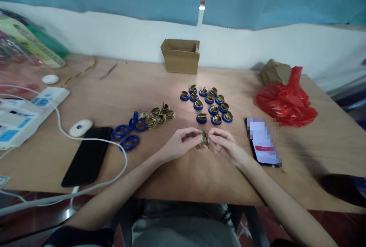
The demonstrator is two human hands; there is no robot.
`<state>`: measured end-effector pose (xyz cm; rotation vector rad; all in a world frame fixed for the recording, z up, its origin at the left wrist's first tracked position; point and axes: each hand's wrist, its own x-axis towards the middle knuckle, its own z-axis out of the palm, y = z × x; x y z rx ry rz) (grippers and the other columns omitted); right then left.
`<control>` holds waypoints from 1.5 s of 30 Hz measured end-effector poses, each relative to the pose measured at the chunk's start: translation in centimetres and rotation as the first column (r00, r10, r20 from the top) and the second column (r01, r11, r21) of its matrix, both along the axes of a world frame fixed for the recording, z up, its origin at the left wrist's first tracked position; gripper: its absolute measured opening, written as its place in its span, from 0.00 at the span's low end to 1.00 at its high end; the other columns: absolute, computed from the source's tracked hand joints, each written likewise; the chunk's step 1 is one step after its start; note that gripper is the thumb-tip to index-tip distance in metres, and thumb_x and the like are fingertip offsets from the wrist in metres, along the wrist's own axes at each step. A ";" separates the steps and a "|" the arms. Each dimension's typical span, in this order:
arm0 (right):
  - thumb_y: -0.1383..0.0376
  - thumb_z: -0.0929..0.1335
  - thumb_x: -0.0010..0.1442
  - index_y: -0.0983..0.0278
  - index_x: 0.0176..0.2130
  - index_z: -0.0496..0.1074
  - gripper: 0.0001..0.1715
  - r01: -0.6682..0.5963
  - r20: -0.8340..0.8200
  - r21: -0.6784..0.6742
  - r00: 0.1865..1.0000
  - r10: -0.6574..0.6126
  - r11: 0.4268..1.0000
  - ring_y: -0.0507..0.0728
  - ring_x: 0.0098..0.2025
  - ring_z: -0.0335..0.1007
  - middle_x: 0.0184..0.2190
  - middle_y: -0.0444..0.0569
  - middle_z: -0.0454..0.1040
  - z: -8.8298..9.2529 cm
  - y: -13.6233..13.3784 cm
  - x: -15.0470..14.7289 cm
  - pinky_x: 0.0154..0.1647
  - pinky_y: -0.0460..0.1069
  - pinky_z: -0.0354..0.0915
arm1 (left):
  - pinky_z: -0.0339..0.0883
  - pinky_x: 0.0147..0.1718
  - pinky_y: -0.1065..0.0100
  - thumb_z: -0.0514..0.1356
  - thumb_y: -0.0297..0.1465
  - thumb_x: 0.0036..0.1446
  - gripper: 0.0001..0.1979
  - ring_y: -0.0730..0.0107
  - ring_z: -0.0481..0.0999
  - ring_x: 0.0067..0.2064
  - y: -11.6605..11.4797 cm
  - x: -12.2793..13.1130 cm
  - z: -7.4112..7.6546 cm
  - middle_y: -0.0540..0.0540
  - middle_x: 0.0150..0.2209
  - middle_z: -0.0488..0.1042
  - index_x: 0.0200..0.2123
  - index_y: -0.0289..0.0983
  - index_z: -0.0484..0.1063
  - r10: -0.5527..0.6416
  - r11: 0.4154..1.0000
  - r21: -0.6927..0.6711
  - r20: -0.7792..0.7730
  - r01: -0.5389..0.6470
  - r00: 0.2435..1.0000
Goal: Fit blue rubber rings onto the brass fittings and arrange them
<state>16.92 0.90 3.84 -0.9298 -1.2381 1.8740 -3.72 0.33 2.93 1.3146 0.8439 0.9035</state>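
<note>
Left hand: my grip pinches a gold piece | right hand: at it, hold unclear | seemingly done: 13 blue-ringed pieces | remaining: bare pieces, loose blue rings

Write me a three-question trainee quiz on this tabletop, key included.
1. Which lies to the right of the right hand: (A) cardboard box, (B) red plastic bag, (C) power strip?
2. True or false: the left hand is holding a smartphone.
3. Fill in the colour: the loose rings left of the hands are ____.

Key: 1. B. 2. False; it holds a small gold-toned piece. 3. Blue.
</note>
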 end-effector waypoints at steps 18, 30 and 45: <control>0.58 0.72 0.63 0.63 0.36 0.72 0.11 -0.016 0.009 0.180 1.000 0.015 0.984 0.52 0.31 0.66 0.30 0.44 0.73 0.3 -0.3 -0.2 0.34 0.48 0.61 | 0.76 0.39 0.65 0.67 0.36 0.59 0.14 0.68 0.81 0.36 0.1 -0.2 -0.4 0.43 0.37 0.80 0.43 0.33 0.76 -0.039 0.999 -0.031 0.170 0.045 0.985; 0.56 0.70 0.66 0.62 0.36 0.69 0.13 -0.045 0.102 0.289 0.995 0.016 0.956 0.52 0.32 0.67 0.29 0.44 0.72 1.1 -0.6 -0.4 0.36 0.48 0.62 | 0.76 0.41 0.66 0.66 0.35 0.60 0.13 0.69 0.80 0.37 0.1 -0.3 -0.3 0.44 0.37 0.80 0.44 0.33 0.76 -0.049 0.998 -0.023 0.181 0.054 0.982; 0.59 0.68 0.68 0.62 0.35 0.68 0.11 -0.057 0.179 0.447 0.983 -0.027 0.893 0.52 0.31 0.68 0.29 0.44 0.72 1.5 -0.7 -0.6 0.35 0.48 0.64 | 0.73 0.42 0.66 0.66 0.34 0.60 0.14 0.69 0.78 0.38 0.2 -0.5 -0.4 0.43 0.40 0.78 0.47 0.34 0.76 -0.064 0.998 0.018 0.151 0.062 0.986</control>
